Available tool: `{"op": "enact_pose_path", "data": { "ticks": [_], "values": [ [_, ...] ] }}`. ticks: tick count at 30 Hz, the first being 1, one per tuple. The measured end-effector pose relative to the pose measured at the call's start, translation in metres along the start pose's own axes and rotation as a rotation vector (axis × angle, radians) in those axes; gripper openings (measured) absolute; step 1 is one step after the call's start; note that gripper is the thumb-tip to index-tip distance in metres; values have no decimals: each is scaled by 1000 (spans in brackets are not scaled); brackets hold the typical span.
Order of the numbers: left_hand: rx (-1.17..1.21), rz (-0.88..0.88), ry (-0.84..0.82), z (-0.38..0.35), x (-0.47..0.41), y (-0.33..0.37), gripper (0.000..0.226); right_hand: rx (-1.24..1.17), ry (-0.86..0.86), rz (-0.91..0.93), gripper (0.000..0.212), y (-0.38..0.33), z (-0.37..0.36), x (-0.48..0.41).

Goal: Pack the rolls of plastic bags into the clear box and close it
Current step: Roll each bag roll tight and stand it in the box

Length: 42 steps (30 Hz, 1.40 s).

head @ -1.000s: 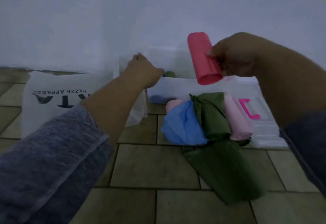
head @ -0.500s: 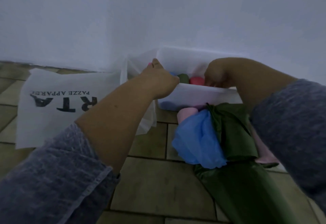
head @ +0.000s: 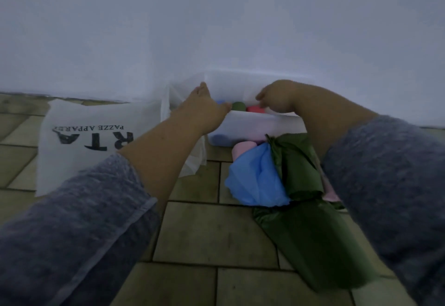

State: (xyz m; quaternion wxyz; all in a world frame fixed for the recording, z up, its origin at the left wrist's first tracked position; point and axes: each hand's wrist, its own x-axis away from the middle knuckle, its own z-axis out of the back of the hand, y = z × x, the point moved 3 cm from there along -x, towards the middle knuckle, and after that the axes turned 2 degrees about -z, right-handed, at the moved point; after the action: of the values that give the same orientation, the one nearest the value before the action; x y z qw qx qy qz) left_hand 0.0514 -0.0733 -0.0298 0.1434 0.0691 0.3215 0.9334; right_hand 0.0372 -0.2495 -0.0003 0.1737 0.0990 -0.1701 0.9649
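Red roll (head: 254, 109) has gone from raised right hand (head: 277, 98) into clear box (head: 252, 127), beside green roll (head: 238, 106). Right hand's grip: cannot tell. Left hand (head: 204, 110) grips box's near-left rim.

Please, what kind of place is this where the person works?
Probably the floor of a home or a storeroom, by a wall: tan floor tiles, a plain pale wall, and a printed white shopping bag lying flat.
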Motion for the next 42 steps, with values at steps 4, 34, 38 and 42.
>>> {"op": "enact_pose_path", "data": {
  "ticks": [4,34,38,42],
  "values": [
    [-58,-86,185,13,49,-9,65,-266,470,101,22,18,21,73],
    [1518,284,-459,-47,206,9,59,88,539,281,42,48,-119,272],
    [1226,28,29,6,188,-2,32,184,530,421,37,42,-144,280],
    [732,-154,-331,-13,201,14,26,245,424,430,40,46,-169,277]
  ]
}}
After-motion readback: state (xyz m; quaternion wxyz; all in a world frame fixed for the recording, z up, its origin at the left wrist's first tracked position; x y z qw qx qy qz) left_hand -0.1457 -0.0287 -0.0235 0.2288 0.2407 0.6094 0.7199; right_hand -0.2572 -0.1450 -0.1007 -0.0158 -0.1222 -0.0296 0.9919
